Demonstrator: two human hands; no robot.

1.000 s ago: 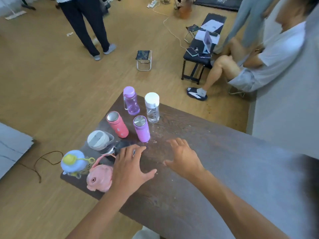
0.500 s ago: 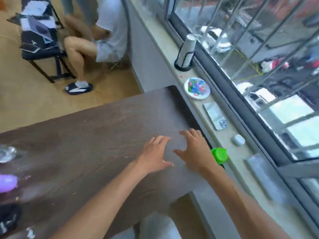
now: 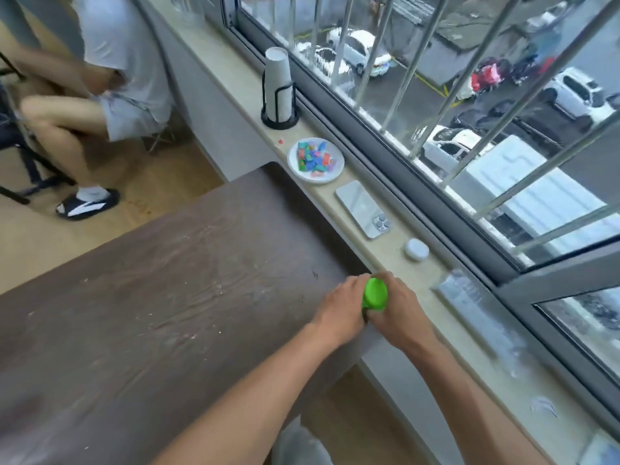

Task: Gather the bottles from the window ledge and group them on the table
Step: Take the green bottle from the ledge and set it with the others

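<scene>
Bottle body hidden: I only see the green cap (image 3: 375,294) of the bottle, the rest is covered by both hands. My left hand (image 3: 339,310) wraps it from the table side, my right hand (image 3: 401,313) from the window side, fingers of both curled shut around it. It sits right at the seam between the dark wood surface (image 3: 161,297) and the window ledge (image 3: 385,243); I cannot tell which of the two it rests on, or whether it is lifted. Near end of the ledge is blurred, with a smeared pale patch there I cannot identify.

The surface is scuffed, with pale specks, and butts against the ledge. Tan floor beyond it. Barred window, wet street and parked cars outside.

Along the ledge, far to near: stack of paper cups (image 3: 277,85) in a black holder, white plate of coloured blocks (image 3: 316,160), silver smartphone (image 3: 363,209) face down, white earbud case (image 3: 416,249), all apart from the hands. A seated person (image 3: 100,82) in a white shirt, cut off by the frame at top left.
</scene>
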